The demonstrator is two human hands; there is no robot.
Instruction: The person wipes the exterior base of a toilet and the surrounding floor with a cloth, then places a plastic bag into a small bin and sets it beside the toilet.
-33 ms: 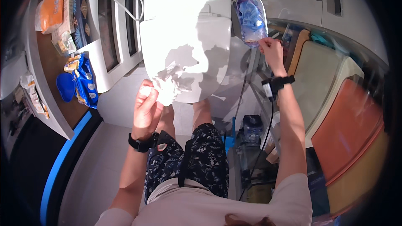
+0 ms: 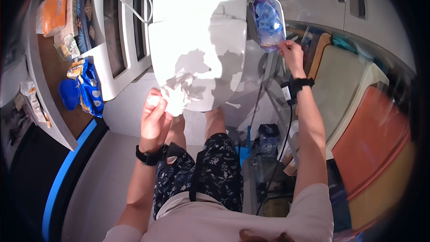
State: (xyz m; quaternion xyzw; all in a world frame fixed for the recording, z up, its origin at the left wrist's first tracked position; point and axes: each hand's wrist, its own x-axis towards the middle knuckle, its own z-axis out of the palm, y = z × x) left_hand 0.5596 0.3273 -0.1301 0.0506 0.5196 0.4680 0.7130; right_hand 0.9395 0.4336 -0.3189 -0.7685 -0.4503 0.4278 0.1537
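Crumpled white tissue (image 2: 181, 93) is pinched between the fingers of my left hand (image 2: 154, 117), which is raised over the front of the closed white toilet lid (image 2: 197, 40). To the right of the toilet stands a narrow white bin (image 2: 282, 15), lined with a translucent purple-blue plastic bag (image 2: 268, 22). At the bag's near edge, the fingers of my right hand (image 2: 292, 57) are closed on the plastic. A black band with a cable circles my right wrist, and another black band sits on my left wrist. Exactly what lies inside the bag cannot be made out.
On the left, a shelf (image 2: 51, 69) holds an orange-and-white packet (image 2: 54, 11) and a blue packet (image 2: 89, 87). A glass-topped rack with beige and orange panels (image 2: 369, 130) stands to the right. The cable (image 2: 286, 141) hangs beside my right forearm.
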